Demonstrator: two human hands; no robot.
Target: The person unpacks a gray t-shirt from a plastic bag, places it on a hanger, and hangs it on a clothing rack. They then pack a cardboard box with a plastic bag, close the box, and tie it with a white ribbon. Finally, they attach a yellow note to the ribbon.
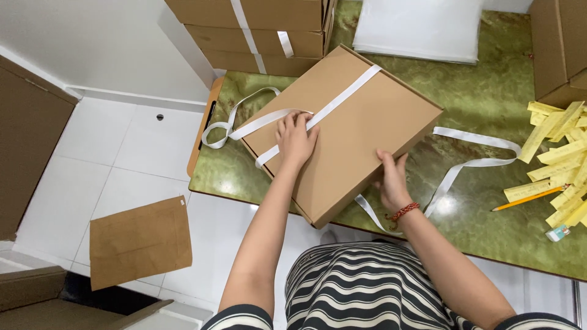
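A flat brown box [345, 131] lies askew on the green table [489, 91], its near corner overhanging the table's edge toward the person. A white ribbon [342, 98] runs lengthwise over the lid. The left hand [295, 137] lies flat on top of the box, fingers spread and pressing the ribbon against the lid, apparently to keep it from sliding. The right hand [391, 180] cups the box's near right edge, fingers curled against the side wall, seemingly to steady the box. The ribbon's free ends trail off both ways: one loops on the table left of the box, the other curls across the table right of it. Farther right of the box lie yellow paper strips [559, 153] and a pencil [529, 198]. Beyond the box stand stacked boxes [257, 27], already ribboned, and a white sheet pile [419, 27]. Left of the box, down on the floor, lies a brown envelope [139, 241].
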